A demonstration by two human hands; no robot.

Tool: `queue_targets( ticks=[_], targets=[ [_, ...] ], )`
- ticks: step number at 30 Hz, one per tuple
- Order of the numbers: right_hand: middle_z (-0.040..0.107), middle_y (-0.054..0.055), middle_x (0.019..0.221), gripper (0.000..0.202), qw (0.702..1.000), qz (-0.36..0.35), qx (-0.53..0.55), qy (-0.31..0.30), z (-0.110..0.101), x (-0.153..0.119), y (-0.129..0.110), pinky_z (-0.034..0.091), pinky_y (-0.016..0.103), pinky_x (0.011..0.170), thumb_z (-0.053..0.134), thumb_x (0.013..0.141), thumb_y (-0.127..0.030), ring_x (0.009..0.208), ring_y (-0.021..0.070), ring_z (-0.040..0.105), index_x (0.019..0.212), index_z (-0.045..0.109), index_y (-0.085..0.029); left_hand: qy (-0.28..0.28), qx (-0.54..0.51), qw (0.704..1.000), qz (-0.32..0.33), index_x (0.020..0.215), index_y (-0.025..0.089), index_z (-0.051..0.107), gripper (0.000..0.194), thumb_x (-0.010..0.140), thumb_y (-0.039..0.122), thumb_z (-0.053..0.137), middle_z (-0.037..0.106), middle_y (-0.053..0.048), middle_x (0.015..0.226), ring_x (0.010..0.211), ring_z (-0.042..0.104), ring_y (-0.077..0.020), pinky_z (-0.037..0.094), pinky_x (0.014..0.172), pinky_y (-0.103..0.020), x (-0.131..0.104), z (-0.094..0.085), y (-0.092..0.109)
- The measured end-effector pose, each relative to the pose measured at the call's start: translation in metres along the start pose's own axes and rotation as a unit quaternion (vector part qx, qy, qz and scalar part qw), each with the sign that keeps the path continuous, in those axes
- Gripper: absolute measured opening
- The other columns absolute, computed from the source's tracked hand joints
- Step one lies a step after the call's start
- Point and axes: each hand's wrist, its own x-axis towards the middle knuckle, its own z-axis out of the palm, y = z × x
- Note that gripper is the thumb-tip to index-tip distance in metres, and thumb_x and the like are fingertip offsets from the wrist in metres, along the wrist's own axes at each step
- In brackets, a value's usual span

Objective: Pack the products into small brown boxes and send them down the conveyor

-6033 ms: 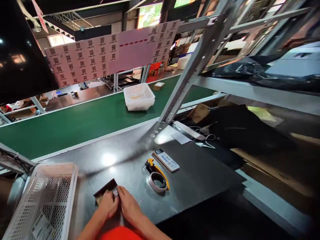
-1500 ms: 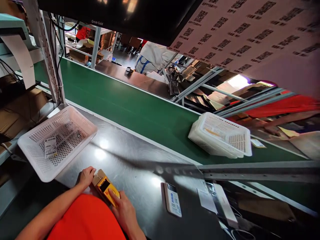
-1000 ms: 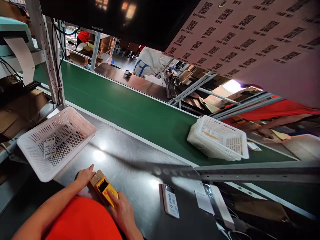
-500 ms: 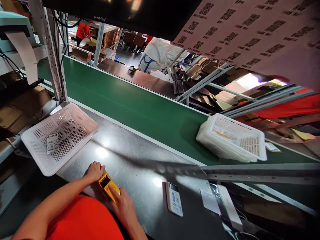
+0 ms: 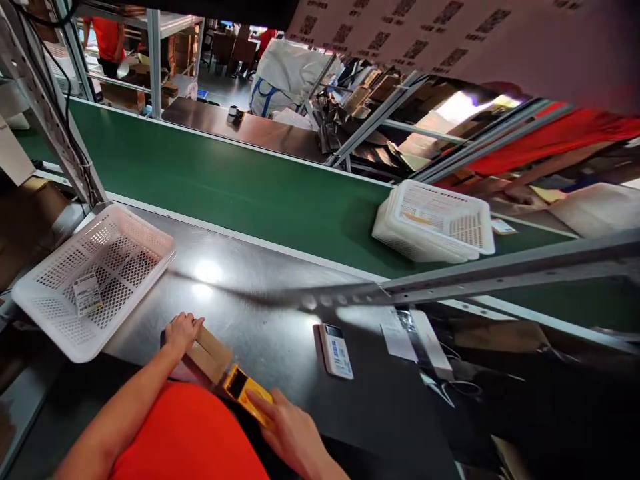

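My left hand [image 5: 183, 331] is closed over the far left end of a small brown cardboard box [image 5: 213, 353] at the near edge of the metal table. In my right hand [image 5: 287, 423] is a yellow handheld device [image 5: 254, 399] with a dark window at its front. Fingers wrap its rear part, and its front end meets the box's right end. A glossy, clear-looking bit shows where they meet; I cannot tell what it is. To the right, a flat white box [image 5: 337, 352] with a dark panel and blue print lies on the table.
A white mesh basket [image 5: 167, 241] with a labelled packet [image 5: 87, 293] stands left. Behind the table runs a green conveyor belt [image 5: 240, 180] carrying stacked white baskets [image 5: 387, 230]. A metal beam [image 5: 500, 267] crosses at right. Another person's red sleeve [image 5: 550, 137] is beyond.
My right hand and the yellow device have moved right and nearer me, uncovering the brown box. My left hand stays near the same end. The head view has shifted right and down.
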Motion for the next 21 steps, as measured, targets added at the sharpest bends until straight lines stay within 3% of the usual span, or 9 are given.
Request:
queue_targets(
  ticks=[4,11,18,21],
  targets=[
    [0.071,0.009,0.122,0.071,1.000,0.008,0.013,0.003,0.021,-0.016,0.026,0.050,0.032,0.079,0.061,0.087,-0.019,0.102,0.0299,0.076,0.153,0.060,-0.045,-0.005,0.007,1.000,0.002,0.112,0.021,0.078,0.047,0.110,0.054,0.045,0.077,-0.013,0.124,0.116,0.072,-0.0280,0.051,0.091,-0.034,0.000,-0.002,-0.001],
    [0.071,0.013,0.122,0.061,0.998,0.005,0.060,0.004,0.019,0.024,-0.003,0.050,0.035,0.080,0.060,0.091,-0.022,0.105,0.0324,0.076,0.149,0.064,-0.042,-0.018,0.024,0.999,0.029,0.112,0.022,0.076,0.048,0.111,0.053,0.039,0.077,-0.012,0.122,0.108,0.074,-0.0279,0.050,0.088,-0.036,0.005,-0.007,-0.006],
    [0.075,0.012,0.121,0.067,0.987,0.012,0.155,0.032,0.023,0.036,-0.009,0.052,0.035,0.086,0.067,0.083,-0.022,0.106,0.0319,0.076,0.146,0.068,-0.041,-0.012,0.013,0.999,0.039,0.102,0.023,0.076,0.049,0.111,0.052,0.038,0.077,-0.011,0.120,0.101,0.074,-0.0265,0.047,0.085,-0.034,0.016,-0.005,-0.012],
    [0.083,0.009,0.112,0.070,0.967,0.012,0.255,0.023,0.017,0.039,-0.003,0.053,0.035,0.084,0.068,0.073,-0.021,0.106,0.0337,0.078,0.141,0.073,-0.037,-0.015,-0.017,0.999,0.048,0.090,0.023,0.076,0.049,0.109,0.052,0.041,0.080,-0.009,0.106,0.094,0.074,-0.0252,0.046,0.080,-0.031,0.028,-0.010,-0.023]
  ],
)
